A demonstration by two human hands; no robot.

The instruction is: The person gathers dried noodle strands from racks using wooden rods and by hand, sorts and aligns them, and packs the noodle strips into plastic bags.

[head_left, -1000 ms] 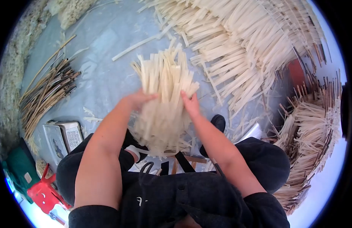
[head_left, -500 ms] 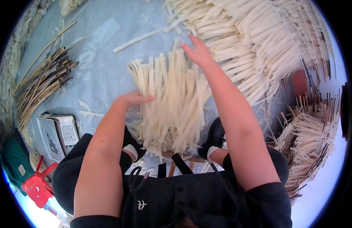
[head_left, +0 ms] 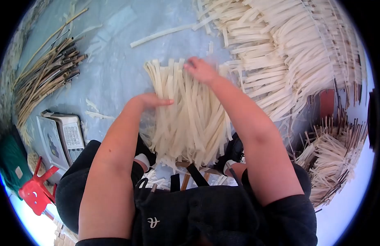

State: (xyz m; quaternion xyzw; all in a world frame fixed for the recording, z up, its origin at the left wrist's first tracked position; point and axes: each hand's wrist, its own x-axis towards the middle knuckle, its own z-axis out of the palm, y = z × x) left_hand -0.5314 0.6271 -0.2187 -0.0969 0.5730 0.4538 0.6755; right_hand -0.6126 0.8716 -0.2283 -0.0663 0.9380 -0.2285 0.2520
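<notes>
A thick bundle of pale flat strips [head_left: 188, 119], like wide dried noodles, lies between my feet with its strips running lengthwise. My left hand [head_left: 155, 100] is against the bundle's left side, thumb laid across the top strips; its other fingers are hidden beside or under them. At the far end of the bundle is my right hand [head_left: 201, 69], slightly blurred, with bent fingers and a gap between thumb and forefinger. It hovers at or touches the strip ends; contact is unclear.
Many similar strips [head_left: 288, 53] spread at the upper right, with more on sticks [head_left: 333, 156] below. Bamboo sticks [head_left: 54, 69] lie left, near a scale with a keypad [head_left: 72, 135]. A red stool [head_left: 36, 194] stands lower left. One loose strip [head_left: 161, 35] lies ahead.
My right hand has moved down and left from beyond the bundle's far right corner to its far end, its fingers less spread. My left hand stays at the bundle's left side.
</notes>
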